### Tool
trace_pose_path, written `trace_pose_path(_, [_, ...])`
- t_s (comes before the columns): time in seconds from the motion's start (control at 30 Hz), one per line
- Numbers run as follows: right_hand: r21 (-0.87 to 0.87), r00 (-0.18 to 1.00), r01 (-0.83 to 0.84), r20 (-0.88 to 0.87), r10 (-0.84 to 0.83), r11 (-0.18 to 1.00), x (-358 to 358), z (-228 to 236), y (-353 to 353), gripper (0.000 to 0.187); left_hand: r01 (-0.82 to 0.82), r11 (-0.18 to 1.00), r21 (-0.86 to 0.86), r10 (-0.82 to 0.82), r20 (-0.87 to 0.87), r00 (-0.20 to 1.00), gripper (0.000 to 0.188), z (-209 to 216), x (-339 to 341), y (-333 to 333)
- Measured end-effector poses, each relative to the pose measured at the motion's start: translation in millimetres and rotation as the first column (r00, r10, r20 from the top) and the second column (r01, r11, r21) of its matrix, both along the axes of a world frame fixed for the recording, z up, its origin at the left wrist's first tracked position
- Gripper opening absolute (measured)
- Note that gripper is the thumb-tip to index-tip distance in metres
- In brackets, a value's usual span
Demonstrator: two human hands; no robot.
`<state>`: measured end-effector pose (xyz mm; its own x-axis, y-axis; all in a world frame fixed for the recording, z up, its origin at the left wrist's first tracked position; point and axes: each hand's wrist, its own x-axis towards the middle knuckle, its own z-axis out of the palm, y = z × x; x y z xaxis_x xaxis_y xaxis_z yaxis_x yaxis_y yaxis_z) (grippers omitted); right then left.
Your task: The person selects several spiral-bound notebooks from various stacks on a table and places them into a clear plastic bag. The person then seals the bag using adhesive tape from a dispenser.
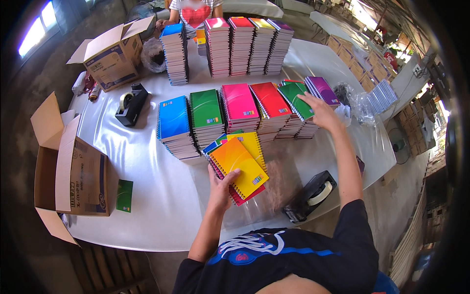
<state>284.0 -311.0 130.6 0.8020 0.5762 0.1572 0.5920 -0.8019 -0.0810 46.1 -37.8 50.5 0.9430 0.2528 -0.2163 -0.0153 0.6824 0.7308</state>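
Note:
A fanned bunch of spiral notebooks is in my left hand [221, 188], its thumb across the yellow notebook [240, 169] on top. Red, blue and green covers peek out around that one. My right hand [318, 109] reaches to a stack at the right of the near row and grips the right edge of a green notebook [295, 100], which lies askew over a red one. Further along the row stand stacks topped by a blue notebook [174, 117], a green one, a pink notebook [239, 102], a red notebook [270, 100] and a purple notebook [322, 91].
Clear plastic bags [274, 186] lie under the left hand's notebooks. Black tape dispensers stand at right [311, 196] and left [132, 105]. Open cartons [90, 176] line the left side. Behind are taller notebook stacks [219, 51] and a person in a striped shirt [211, 7].

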Motion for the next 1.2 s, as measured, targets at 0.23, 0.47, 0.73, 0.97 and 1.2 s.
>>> trace_pose_path(0.23, [0.063, 0.998, -0.013, -0.057, 0.016, 0.998, 10, -4, -12, 0.068, 0.039, 0.999, 0.002, -0.039, 0.001, 0.999, 0.055, 2, 2, -2])
trace_pose_path(0.47, [-0.051, 0.998, -0.018, 0.065, 0.021, 0.999, 4, -9, -12, 0.069, 0.056, 0.998, 0.026, -0.056, -0.008, 0.998, 0.056, 9, 2, -4])
trace_pose_path(0.73, [0.121, 1.0, -0.015, -0.019, 0.017, 0.992, 10, 11, -18, 0.052, 0.047, 0.999, -0.003, -0.047, 0.014, 0.999, 0.057, 5, 1, -12])
trace_pose_path(0.97, [0.143, 0.8, -0.309, 0.574, 0.176, 0.94, -88, 60, 35, 0.038, 0.017, 1.0, 0.006, -0.017, 0.007, 1.0, 0.058, 1, 4, -17])
trace_pose_path(1.2, [-0.065, 0.712, -0.484, 0.551, 0.436, 0.873, -186, -8, 81, 0.027, 0.018, 0.972, -0.233, 0.001, 0.084, 0.996, 0.054, -21, 3, -24])
